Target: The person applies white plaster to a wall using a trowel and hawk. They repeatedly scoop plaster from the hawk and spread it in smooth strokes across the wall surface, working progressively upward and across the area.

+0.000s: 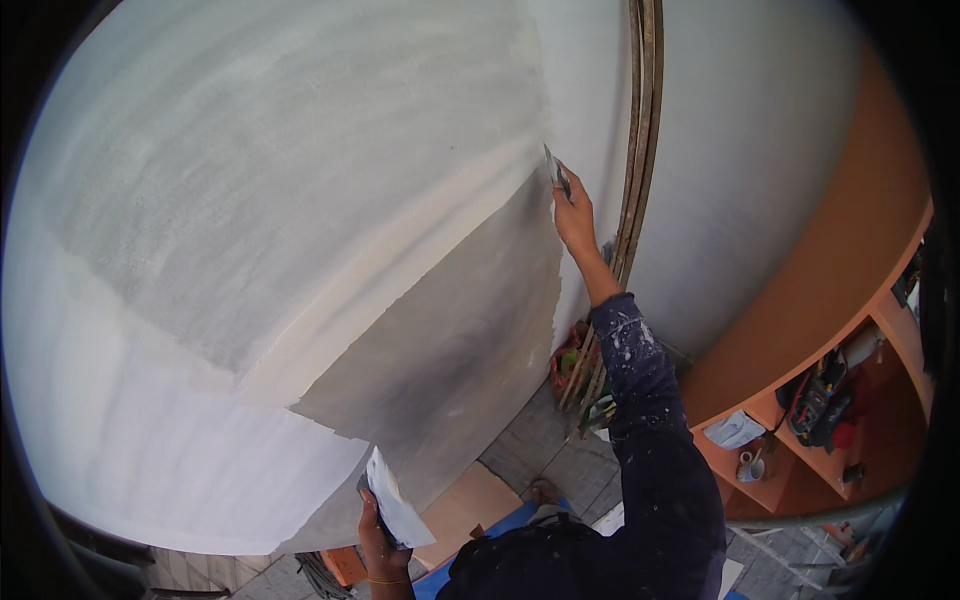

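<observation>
At the lower centre of the frame, the person's left hand (pixel 383 535) is gripping a wide blade (pixel 408 525) that is carrying pale paste (pixel 382 478). Beyond it, toward the centre, a dark grey patch (pixel 450 330) is showing on the wall (pixel 300 160), and a pale band (pixel 400 283) is running along its upper edge. Farther off, at the upper centre, the right hand (pixel 575 215) is grasping a small scraper (pixel 549 165) near the patch's top corner; whether its edge is touching the wall is hard to tell. The person seems to be spreading paste. Working well probably means holding the scraper at a low, even angle, pressing steadily, overlapping the band slightly, taking little paste per stroke, and holding the wide blade close for catching drips.
</observation>
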`<state>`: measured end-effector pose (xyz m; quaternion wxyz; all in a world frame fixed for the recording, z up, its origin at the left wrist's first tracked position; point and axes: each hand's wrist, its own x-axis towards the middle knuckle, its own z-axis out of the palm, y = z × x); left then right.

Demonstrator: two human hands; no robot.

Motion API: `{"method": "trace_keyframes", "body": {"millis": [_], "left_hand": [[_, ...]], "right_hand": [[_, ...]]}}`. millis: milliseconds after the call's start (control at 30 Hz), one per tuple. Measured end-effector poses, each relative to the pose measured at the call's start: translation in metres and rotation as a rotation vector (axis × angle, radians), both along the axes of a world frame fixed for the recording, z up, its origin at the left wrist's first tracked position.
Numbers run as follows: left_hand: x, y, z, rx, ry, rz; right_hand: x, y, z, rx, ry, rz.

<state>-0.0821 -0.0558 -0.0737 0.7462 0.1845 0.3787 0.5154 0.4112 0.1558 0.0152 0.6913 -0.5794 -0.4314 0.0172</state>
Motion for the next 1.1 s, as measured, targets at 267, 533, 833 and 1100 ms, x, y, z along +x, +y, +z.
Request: {"method": "trace_keyframes", "body": {"millis": [267,533,833,1100], "left_hand": [[0.000,-0.025,-0.030,-0.052,-0.082,-0.020],[-0.035,-0.036,-0.035,-0.091,-0.017,0.015],[-0.092,-0.060,-0.044,-0.098,-0.078,0.047],[-0.146,-0.087,-0.055,-0.092,-0.113,0.141]], "right_hand": [[0.046,0.043,0.044,-0.059,0.244,0.009],[-0.103,0.012,0.030,0.129,0.001,0.081],[-0.328,-0.055,0.028,0.117,-0.231,0.094],[-0.469,-0.094,0.004,0.128,-0.420,0.132]]}}
